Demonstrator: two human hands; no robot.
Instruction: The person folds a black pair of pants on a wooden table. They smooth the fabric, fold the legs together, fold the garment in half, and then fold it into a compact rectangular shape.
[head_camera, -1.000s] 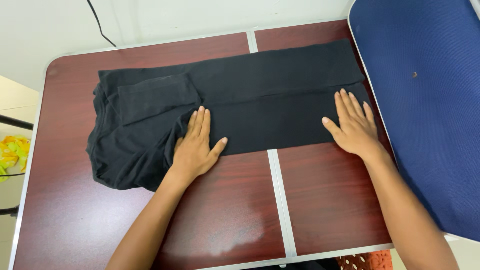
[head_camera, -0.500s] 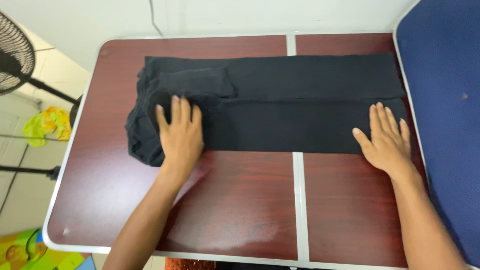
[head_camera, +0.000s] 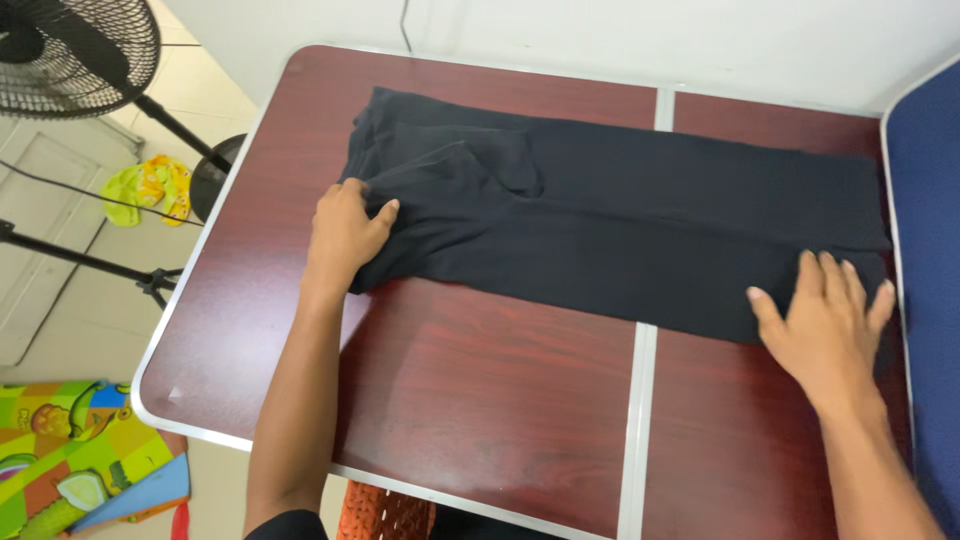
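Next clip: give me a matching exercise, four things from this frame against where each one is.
Things:
1. left hand
2. right hand
3. black garment
4. fan

Places:
A. on the floor, past the table's left edge
B. spread lengthwise across the table
C. flat on the garment's right end
D. gripping the bunched left end of the garment

Pairs: 1-D, 2-C, 3-B, 4-A

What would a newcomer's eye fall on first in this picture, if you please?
A long black garment lies folded across the dark red table. The left hand grips its bunched left end, and the right hand presses flat on its right end. A standing fan is on the floor at upper left.
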